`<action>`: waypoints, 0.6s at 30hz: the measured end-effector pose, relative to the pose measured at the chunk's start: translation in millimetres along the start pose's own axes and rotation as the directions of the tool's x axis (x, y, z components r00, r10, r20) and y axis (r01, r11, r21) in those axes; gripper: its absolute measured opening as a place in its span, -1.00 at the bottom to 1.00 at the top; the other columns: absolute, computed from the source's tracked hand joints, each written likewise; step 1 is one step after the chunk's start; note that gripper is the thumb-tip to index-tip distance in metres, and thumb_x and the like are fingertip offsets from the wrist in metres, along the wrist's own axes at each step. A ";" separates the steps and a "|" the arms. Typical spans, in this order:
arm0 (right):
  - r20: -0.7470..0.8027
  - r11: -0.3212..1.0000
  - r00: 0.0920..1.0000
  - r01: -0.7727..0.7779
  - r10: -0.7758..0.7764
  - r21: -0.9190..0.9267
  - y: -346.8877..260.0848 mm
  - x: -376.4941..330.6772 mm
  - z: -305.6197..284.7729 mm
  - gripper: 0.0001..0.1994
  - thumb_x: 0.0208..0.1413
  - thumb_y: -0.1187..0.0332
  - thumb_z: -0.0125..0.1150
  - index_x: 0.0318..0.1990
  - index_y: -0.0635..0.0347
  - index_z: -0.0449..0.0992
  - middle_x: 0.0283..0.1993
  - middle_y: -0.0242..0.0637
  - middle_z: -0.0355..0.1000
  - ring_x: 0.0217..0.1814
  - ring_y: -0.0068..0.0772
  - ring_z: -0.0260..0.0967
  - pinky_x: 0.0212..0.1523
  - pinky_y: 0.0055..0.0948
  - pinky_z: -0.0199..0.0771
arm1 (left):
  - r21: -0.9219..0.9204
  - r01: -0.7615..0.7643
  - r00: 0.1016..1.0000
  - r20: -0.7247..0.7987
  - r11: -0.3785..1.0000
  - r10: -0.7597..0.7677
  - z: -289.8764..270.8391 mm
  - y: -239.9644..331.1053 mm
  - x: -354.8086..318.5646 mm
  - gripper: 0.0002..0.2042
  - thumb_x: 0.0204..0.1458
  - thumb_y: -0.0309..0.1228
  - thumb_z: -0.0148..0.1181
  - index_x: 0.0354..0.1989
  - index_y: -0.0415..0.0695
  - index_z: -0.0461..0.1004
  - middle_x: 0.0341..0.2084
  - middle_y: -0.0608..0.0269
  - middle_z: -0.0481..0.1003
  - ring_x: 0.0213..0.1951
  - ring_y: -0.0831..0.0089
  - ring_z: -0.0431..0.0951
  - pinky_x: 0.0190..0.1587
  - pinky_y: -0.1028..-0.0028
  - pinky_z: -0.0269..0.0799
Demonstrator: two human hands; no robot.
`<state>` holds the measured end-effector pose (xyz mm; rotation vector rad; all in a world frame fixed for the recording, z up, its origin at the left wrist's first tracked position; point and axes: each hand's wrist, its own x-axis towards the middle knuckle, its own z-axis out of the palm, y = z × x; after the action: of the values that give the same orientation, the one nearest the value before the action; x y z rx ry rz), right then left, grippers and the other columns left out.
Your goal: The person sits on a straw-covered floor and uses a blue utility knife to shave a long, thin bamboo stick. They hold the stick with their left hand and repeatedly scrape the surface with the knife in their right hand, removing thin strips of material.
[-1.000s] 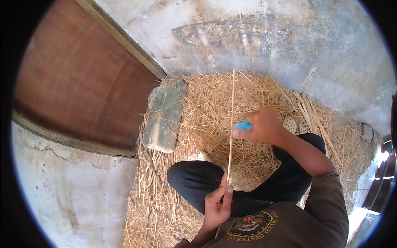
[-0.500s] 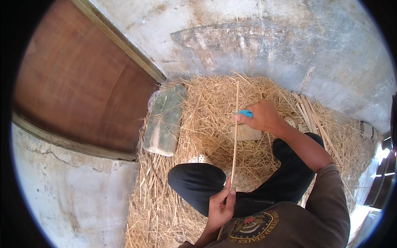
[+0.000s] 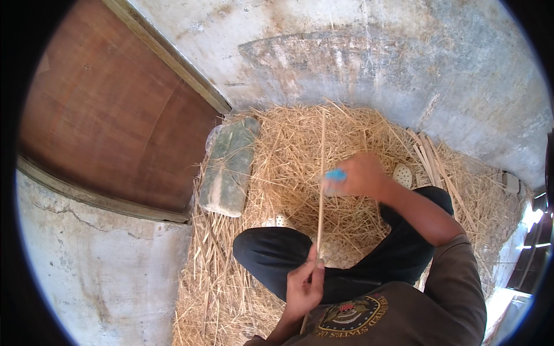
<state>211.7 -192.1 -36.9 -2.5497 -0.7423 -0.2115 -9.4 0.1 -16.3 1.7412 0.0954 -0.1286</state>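
A long, thin, pale wooden stick (image 3: 321,207) runs up from my lap, standing nearly lengthwise in front of me. Its lower part is pinched between the thumb and fingers of my left hand (image 3: 304,284), above my crossed legs. Farther up, my right hand (image 3: 365,176) is closed round a small tool with a blue handle (image 3: 335,174), held against or very close to the stick. Motion smears this hand and the tool, so the tool's working end cannot be made out.
Straw-like shavings (image 3: 300,144) cover the floor around my legs. A greenish slab (image 3: 231,164) lies to the left, beside a brown panel (image 3: 115,115) in a wooden frame. Pale perforated shoes (image 3: 402,175) and flat wood strips (image 3: 428,158) lie at right. A stained wall (image 3: 392,63) rises behind.
My right hand and the blue-handled tool have moved down along the stick, toward me. The stick and my left hand have shifted slightly left.
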 end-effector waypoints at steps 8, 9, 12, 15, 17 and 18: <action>0.128 0.996 0.989 0.067 -0.075 0.062 -17.2 -24.7 1.5 -0.21 -0.08 -0.51 -0.05 -0.72 0.15 0.49 -0.83 -0.26 0.25 -0.74 -0.20 0.33 -0.68 -0.21 0.28 | 0.046 -0.001 0.999 -0.042 0.999 0.002 -3.6 -9.1 -6.7 -0.58 0.16 -0.59 0.05 0.22 -0.33 0.28 -0.62 0.40 0.38 -0.54 0.75 0.28 -0.47 0.68 0.27; 0.096 0.994 0.991 0.091 -0.097 0.064 -18.4 -23.5 -1.0 -0.22 -0.09 -0.50 -0.04 -0.73 0.15 0.47 -0.84 -0.26 0.24 -0.76 -0.20 0.31 -0.69 -0.22 0.27 | 0.089 -0.032 0.998 -0.047 0.995 0.037 -2.7 -6.8 -3.9 -0.59 0.17 -0.59 0.03 0.22 -0.34 0.28 -0.63 0.45 0.34 -0.55 0.77 0.25 -0.48 0.69 0.22; 0.030 0.985 0.989 0.140 -0.143 0.098 -21.7 -24.9 4.9 -0.25 -0.09 -0.47 0.02 -0.77 0.13 0.44 -0.86 -0.28 0.20 -0.81 -0.19 0.25 -0.71 -0.26 0.24 | 0.214 -0.082 0.994 -0.051 0.973 0.095 -3.5 0.4 -2.7 -0.60 0.18 -0.59 0.01 0.22 -0.35 0.28 -0.66 0.54 0.26 -0.56 0.80 0.19 -0.50 0.72 0.13; -0.023 0.981 0.984 0.176 -0.175 0.084 -16.9 -15.5 3.7 -0.25 -0.09 -0.46 0.03 -0.79 0.12 0.42 -0.87 -0.29 0.19 -0.83 -0.20 0.22 -0.73 -0.27 0.21 | 0.249 -0.088 0.993 -0.052 0.964 0.104 -3.4 4.3 1.1 -0.60 0.16 -0.60 0.03 0.20 -0.36 0.29 -0.61 0.39 0.35 -0.52 0.76 0.27 -0.45 0.69 0.22; -0.071 0.981 0.980 0.190 -0.187 0.042 -14.8 -12.9 3.5 -0.24 -0.09 -0.48 0.00 -0.79 0.12 0.42 -0.86 -0.30 0.21 -0.82 -0.23 0.22 -0.73 -0.27 0.18 | 0.229 -0.025 0.998 -0.053 0.973 0.038 -3.7 10.9 2.2 -0.58 0.12 -0.63 0.05 0.19 -0.37 0.30 -0.52 0.09 0.52 -0.47 0.68 0.40 -0.37 0.62 0.38; -0.114 0.993 0.987 0.118 -0.116 0.008 -3.1 -5.9 4.7 -0.24 -0.08 -0.49 -0.02 -0.78 0.12 0.42 -0.85 -0.32 0.21 -0.81 -0.26 0.22 -0.73 -0.28 0.17 | 0.222 -0.029 0.999 -0.029 0.975 0.036 -3.4 9.2 0.9 -0.58 0.12 -0.62 0.05 0.19 -0.37 0.30 -0.52 0.11 0.52 -0.46 0.68 0.40 -0.37 0.62 0.38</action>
<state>205.2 -190.3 -41.4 -2.4594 -0.8466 -0.3847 -7.2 1.9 -6.9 1.9676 0.0787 -0.0894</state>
